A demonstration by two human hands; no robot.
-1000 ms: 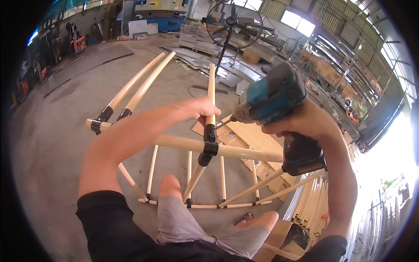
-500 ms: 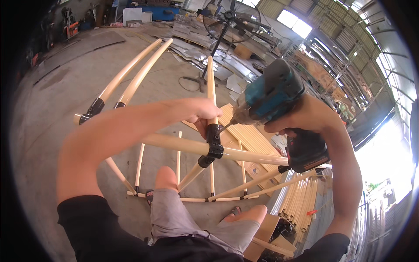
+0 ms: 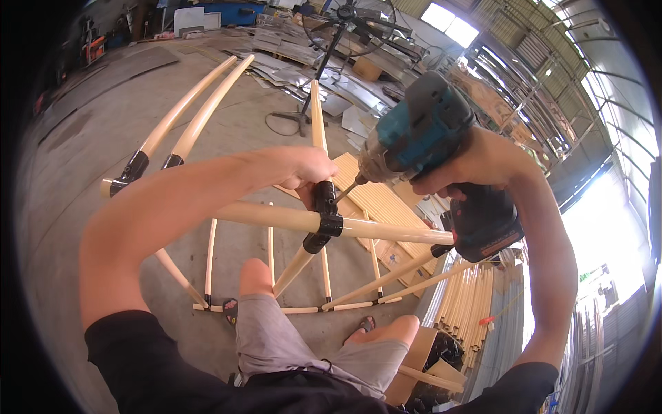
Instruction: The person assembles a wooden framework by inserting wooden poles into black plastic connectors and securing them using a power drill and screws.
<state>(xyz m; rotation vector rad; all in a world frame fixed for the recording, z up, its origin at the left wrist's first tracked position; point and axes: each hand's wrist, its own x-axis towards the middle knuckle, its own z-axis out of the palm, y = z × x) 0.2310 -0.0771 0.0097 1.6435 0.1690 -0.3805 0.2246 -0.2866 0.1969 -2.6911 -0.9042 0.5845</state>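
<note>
A person's left hand is curled around an upright pole, fingers pressed together, at the top of a black joint. To its right, the right hand is wrapped around the handle of a blue and black drill. The bit slants down from the drill to the joint's side, just below and right of the left hand; whether its tip is seated cannot be told. A crossbar passes through the joint's lower part, below both hands. The main risk is a slip: because the bit meets the joint at a slant, an off-line push could make it skid up into the left fingers or scrape the pole. If the left hand's hold is loose, the drill's twist could turn the joint or pole out of line. Below the right hand, the drill's battery overlaps the crossbar in this view; if they are close, a dip of that wrist could knock them together.
</note>
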